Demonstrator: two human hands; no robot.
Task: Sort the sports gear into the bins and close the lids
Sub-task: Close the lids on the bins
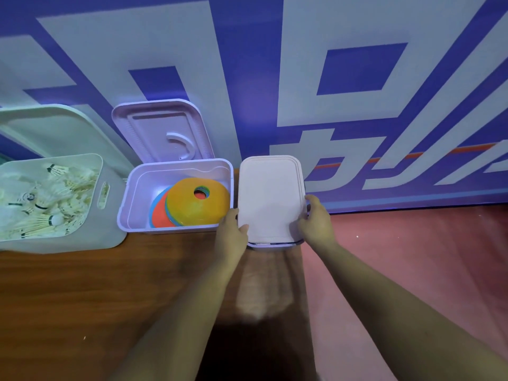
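Note:
Three bins stand in a row on the floor against the wall. The right bin has its pale pink lid (pixel 270 199) down. My left hand (pixel 233 229) grips the lid's left front edge, thumb on top. My right hand (pixel 316 221) grips its right edge. The middle lilac bin (pixel 176 225) stands with its lid (pixel 162 130) raised against the wall; inside lie stacked flat cones, a yellow one (pixel 198 202) on top of orange and blue ones. The left white bin (pixel 82 240) is full of white shuttlecocks (pixel 46 199), and its lid (pixel 55 130) is tilted back.
A blue and white wall banner (pixel 357 78) rises right behind the bins. Brown wooden floor (pixel 96 298) lies in front of the left and middle bins, and red floor (pixel 412 257) spreads to the right.

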